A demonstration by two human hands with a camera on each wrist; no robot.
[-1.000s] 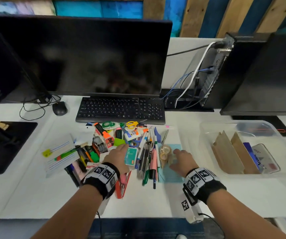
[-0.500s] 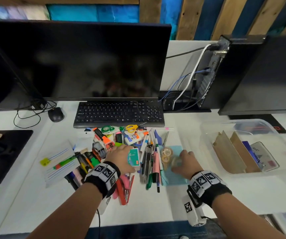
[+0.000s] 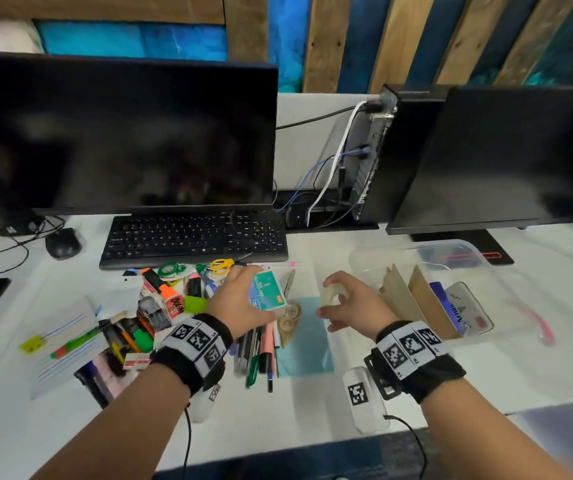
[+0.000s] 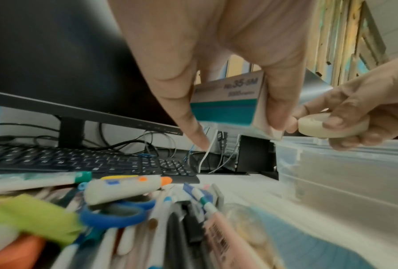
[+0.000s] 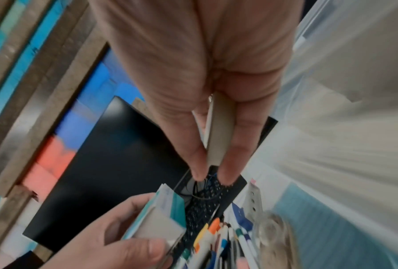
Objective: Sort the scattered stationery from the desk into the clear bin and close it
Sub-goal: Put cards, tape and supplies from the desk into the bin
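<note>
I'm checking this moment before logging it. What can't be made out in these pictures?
- Clear bin: its lid is not visible in any view.
- Cards in the bin, head view: print too small and glare-washed.
- Pens under the left hand, head view: upper ends covered by it.
- Tape roll, right wrist view: mostly hidden between the right hand's fingers.
- Staple box, left wrist view: small print blurred.

Stationery pile (image 3: pixel 174 306) in front of keyboard (image 3: pixel 193 237), bin (image 3: pixel 479 258) to right, mouse (image 3: pixel 63 243) left of kbd.
</note>
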